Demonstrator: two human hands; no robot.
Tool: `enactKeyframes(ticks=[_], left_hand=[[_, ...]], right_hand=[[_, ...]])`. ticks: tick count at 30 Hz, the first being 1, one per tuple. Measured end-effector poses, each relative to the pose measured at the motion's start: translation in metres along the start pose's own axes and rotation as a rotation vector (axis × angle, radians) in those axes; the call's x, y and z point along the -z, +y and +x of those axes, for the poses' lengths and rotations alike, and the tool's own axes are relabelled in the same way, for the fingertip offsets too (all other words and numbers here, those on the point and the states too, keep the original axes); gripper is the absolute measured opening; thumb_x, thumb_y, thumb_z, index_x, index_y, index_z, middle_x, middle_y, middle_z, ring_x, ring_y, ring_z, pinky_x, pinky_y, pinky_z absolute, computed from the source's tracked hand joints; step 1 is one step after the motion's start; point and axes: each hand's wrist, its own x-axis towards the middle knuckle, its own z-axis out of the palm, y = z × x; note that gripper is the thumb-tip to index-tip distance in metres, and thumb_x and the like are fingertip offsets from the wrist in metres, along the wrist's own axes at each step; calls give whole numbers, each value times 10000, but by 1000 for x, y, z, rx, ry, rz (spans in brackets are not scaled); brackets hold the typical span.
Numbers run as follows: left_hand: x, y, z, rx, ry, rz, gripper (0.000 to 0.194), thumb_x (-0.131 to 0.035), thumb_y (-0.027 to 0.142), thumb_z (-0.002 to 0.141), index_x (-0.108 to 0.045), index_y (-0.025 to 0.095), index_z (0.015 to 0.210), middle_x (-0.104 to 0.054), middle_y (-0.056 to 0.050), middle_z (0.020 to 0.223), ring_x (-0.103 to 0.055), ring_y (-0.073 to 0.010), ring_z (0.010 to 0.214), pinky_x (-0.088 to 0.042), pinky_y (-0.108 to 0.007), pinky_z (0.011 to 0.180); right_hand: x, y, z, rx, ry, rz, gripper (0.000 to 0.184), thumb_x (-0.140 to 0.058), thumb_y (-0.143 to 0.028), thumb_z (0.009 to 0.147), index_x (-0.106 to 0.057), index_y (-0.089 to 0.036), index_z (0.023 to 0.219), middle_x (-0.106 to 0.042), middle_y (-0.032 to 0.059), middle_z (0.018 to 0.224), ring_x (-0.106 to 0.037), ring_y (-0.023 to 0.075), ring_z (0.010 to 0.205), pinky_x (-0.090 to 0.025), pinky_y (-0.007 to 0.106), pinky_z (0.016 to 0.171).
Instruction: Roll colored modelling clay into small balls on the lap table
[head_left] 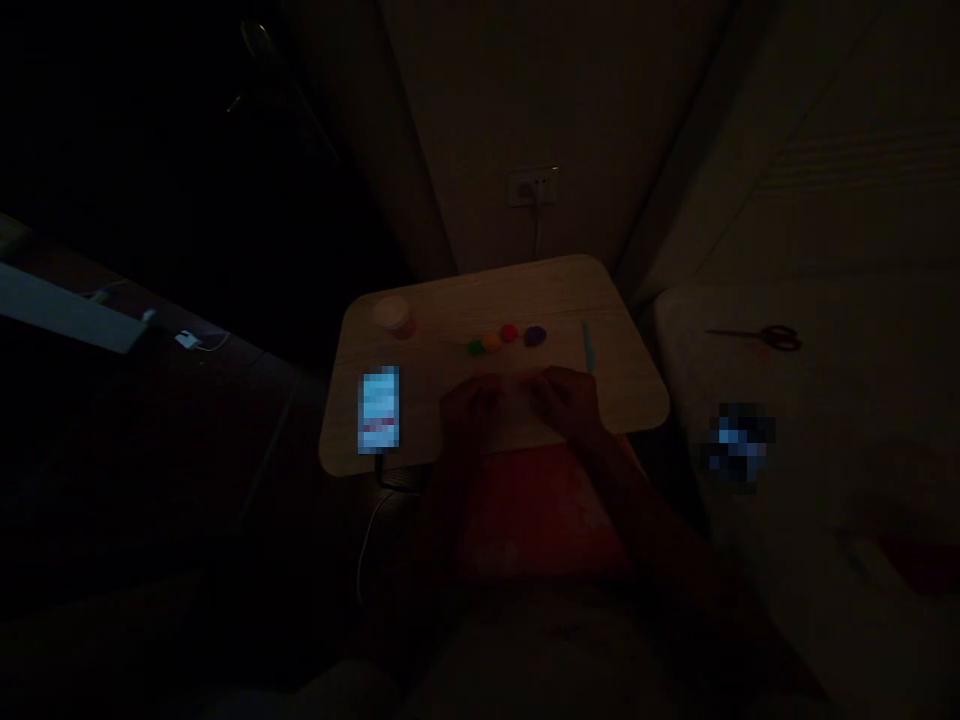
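Note:
The room is very dark. Over the near part of a small wooden table (435, 375), my left hand (466, 408) has its fingers curled in. Facing it with a narrow gap between, my right hand (566, 402) also has bent, closed fingers. Whatever either hand holds, if anything, is too dim to make out. Just beyond them lie small coloured lumps that look like modelling clay: green (475, 347), orange (491, 343), red (509, 333) and purple (535, 336). A flat teal stick (588, 347) rests beyond my right hand.
A pale tub (394, 317) stands at the table's back left. A lit phone (379, 410) lies at the left, with a dark cable below it. Scissors (757, 338) lie on the pale surface at right. A wall socket (533, 187) holds a plug. Something red (536, 510) shows below the table edge.

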Motion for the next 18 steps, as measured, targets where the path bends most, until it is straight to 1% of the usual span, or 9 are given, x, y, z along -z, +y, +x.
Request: enactKeyframes(ticks=[2,5,7,9,12,15,18], left_hand=[[0,-1,0,-34,-14,-12,288,-572,359,991,-811,198,993,-786,-51,841,-697,-170,721,-565,-292,732],[1,-1,-1,-70,-43,7,258,-603,341,977,-824,213,1010,-801,-60,882,-722,-182,773,-583,-312,784],[2,-1,-2,-76,-58,15,206,-647,300,950,-833,222,990,-811,-58,893,-745,-190,816,-590,-322,826],[2,-1,-3,-63,-62,-3,148,-700,271,909,-836,218,934,-820,-58,893,-761,-196,829,-599,-326,831],[0,-2,-4,-7,-36,-23,100,-766,275,848,-818,197,812,-814,-49,822,-760,-192,762,-608,-314,773],[-1,-1,-5,38,1,18,132,-815,275,784,-773,186,696,-775,-13,694,-719,-162,652,-601,-304,761],[-1,1,-4,53,12,44,157,-817,270,766,-751,182,655,-729,16,613,-666,-136,575,-566,-267,680]], right_hand=[[1,-1,0,-6,-3,0,336,-565,-353,1000,-781,-209,787,-765,48,752,-692,180,658,-510,304,628],[1,-2,1,-8,-7,3,334,-573,-354,995,-779,-210,776,-765,50,744,-695,183,659,-510,307,633],[0,-1,1,-5,-7,-3,326,-578,-347,991,-780,-208,776,-770,55,751,-698,188,660,-510,313,635],[0,-1,0,-10,1,-3,323,-582,-342,989,-778,-207,771,-775,57,757,-704,192,664,-510,317,634],[-1,0,0,-28,3,20,312,-590,-338,989,-782,-205,781,-789,61,785,-726,197,694,-521,317,646],[-1,0,0,-29,-2,40,301,-589,-328,993,-785,-204,801,-802,61,818,-746,199,731,-537,315,673],[0,0,0,-23,1,27,294,-588,-324,994,-788,-204,814,-807,64,833,-754,203,747,-541,316,679]])
